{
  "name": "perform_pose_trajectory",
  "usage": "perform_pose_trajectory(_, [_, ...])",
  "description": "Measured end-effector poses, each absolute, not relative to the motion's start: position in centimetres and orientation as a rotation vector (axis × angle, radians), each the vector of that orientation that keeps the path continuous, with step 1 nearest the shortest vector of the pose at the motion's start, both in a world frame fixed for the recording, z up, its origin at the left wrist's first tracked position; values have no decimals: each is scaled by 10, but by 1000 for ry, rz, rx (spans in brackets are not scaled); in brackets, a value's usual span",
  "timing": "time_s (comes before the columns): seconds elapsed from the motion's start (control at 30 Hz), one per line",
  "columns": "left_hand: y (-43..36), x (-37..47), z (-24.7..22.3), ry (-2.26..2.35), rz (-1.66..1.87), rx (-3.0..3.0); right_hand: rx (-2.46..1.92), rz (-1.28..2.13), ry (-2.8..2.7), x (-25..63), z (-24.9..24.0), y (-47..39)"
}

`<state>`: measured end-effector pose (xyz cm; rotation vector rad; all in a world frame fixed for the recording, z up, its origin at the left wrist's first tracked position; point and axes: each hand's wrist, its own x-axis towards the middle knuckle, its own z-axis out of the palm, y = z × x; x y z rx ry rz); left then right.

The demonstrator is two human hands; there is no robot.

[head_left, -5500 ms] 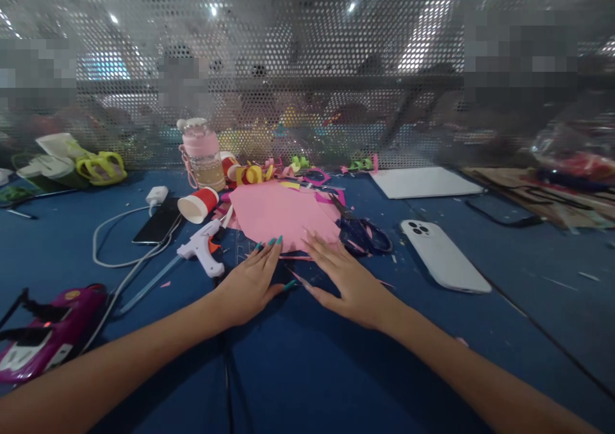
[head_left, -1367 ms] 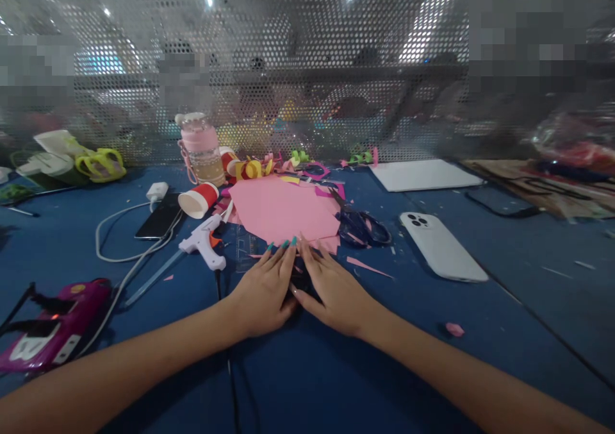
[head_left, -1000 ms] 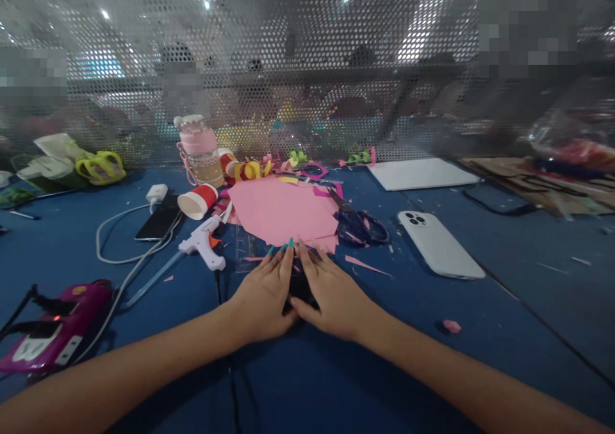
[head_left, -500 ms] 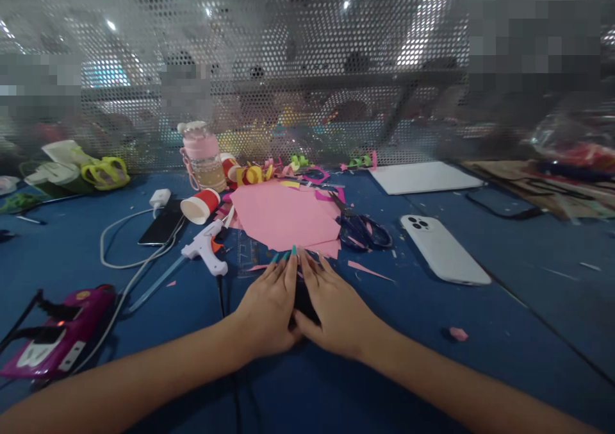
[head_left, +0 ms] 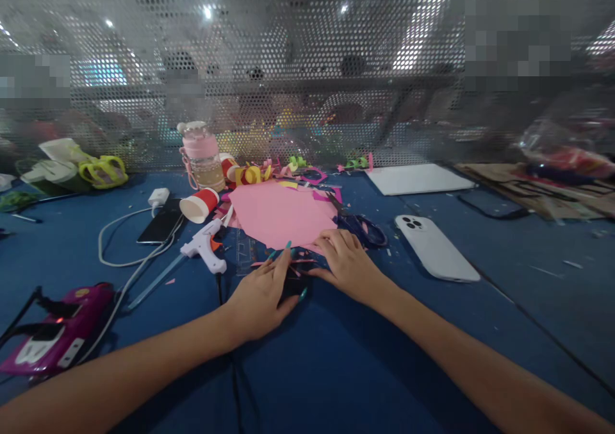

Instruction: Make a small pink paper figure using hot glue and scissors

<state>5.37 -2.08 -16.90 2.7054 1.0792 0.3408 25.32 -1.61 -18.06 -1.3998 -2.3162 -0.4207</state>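
Observation:
My left hand lies palm down on the blue table, thumb and index finger apart. Small pink scraps and a dark patch, too shadowed to name, show between my hands. My right hand rests at the front edge of the stacked pink paper. Its fingers are bent, with the thumb apart from them and nothing visibly held. Beyond it lie dark-blue-handled scissors. Left of the paper are a clear ruler and a white glue gun with a glue stick.
A red paper cup lies tipped beside a black phone and a pink-topped bottle. At the right are a white phone and white sheet. A magenta device sits front left. Perforated metal stands behind.
My hands, pressed together before, have parted. The right moved up and right to the paper's edge; the left spread its thumb. A small pink piece at the front right no longer shows.

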Motion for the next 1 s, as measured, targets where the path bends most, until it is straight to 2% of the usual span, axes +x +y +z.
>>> perform_pose_trajectory(0.1, [-21,54,-173,1065,406,2717,-1389,-520,-2442,255,-183,-6])
perform_pose_trajectory(0.23, [-17,53,-176,978,595,2692,-1222,-488,-2633,253,-186,1])
perform_pose_trajectory(0.33, [-16,53,-171,993,902,2500,-1116,-575,-2649,252,-187,0])
perform_pose_trajectory(0.43, [-16,55,-163,1123,1316,2125,-1146,-771,-2405,247,-181,-8])
perform_pose_trajectory(0.5, [-15,59,-159,1184,1457,1836,-1183,-888,-2211,240,-175,-16])
perform_pose_trajectory(0.73, [-1,65,-152,886,1011,1062,-1141,-1180,-2034,202,-159,-39])
perform_pose_trajectory(0.83, [4,61,-143,908,1112,971,-1240,-1046,-1989,193,-161,-37])
perform_pose_trajectory(1.0, [21,49,-123,940,1246,988,-1403,-341,-1858,178,-173,-29])
